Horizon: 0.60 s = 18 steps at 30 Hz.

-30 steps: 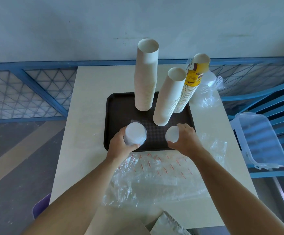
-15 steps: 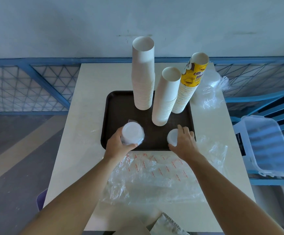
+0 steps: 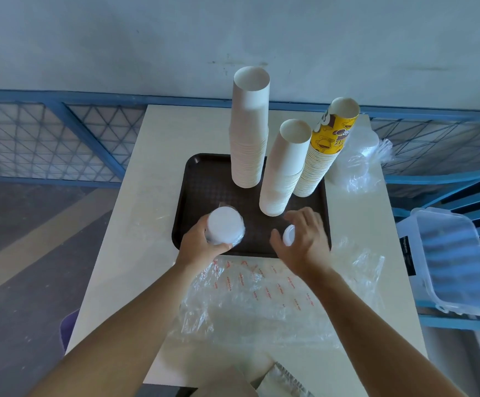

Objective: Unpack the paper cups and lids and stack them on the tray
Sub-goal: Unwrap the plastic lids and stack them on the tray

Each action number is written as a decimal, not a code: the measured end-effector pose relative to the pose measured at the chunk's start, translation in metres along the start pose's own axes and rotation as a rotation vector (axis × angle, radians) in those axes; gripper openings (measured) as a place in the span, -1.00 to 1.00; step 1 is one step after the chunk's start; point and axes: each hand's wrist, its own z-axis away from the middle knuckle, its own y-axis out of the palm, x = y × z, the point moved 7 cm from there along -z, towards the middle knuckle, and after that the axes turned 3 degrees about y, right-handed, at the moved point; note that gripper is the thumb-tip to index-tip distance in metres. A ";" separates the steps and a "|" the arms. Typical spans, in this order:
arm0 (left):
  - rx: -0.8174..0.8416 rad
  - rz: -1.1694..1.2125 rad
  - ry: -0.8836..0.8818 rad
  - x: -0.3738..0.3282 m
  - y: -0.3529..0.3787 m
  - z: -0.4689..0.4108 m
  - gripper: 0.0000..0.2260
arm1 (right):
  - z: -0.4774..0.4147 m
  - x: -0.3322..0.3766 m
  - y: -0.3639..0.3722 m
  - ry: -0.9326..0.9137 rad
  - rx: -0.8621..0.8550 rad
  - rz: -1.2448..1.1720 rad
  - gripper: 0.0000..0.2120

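Note:
A dark brown tray (image 3: pixel 204 179) lies on the pale table. Three cup stacks stand on its far half: a tall white stack (image 3: pixel 250 130), a shorter white stack (image 3: pixel 286 167) leaning right, and a yellow-printed stack (image 3: pixel 324 150). My left hand (image 3: pixel 197 247) grips a stack of white lids (image 3: pixel 224 228) in thin plastic at the tray's front left. A smaller white lid stack (image 3: pixel 289 235) stands at the tray's front right. My right hand (image 3: pixel 304 245) is spread around it, its fingers loose, with the thumb on the stack's left.
Crumpled clear wrapping with red print (image 3: pixel 261 296) covers the table in front of the tray. A clear bag of more lids (image 3: pixel 356 167) lies right of the tray, at the back. A lidded plastic box (image 3: pixel 456 262) sits on a blue chair at right. Blue railing runs behind the table.
My right hand has spread its fingers and loosened its hold on the small lid stack. The left hand keeps its grip on the larger lid stack in the same spot.

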 end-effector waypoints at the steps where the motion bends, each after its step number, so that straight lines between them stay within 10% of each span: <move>1: -0.003 -0.002 -0.001 0.001 0.000 -0.001 -0.26 | -0.002 0.019 0.005 -0.056 0.043 -0.047 -0.67; 10: 0.033 -0.036 -0.024 0.004 0.004 -0.006 -0.43 | -0.027 0.097 0.094 -0.195 0.692 0.259 -0.16; 18: 0.051 -0.104 0.023 0.015 0.007 -0.016 -0.56 | -0.034 0.102 0.113 -0.187 0.757 0.306 -0.18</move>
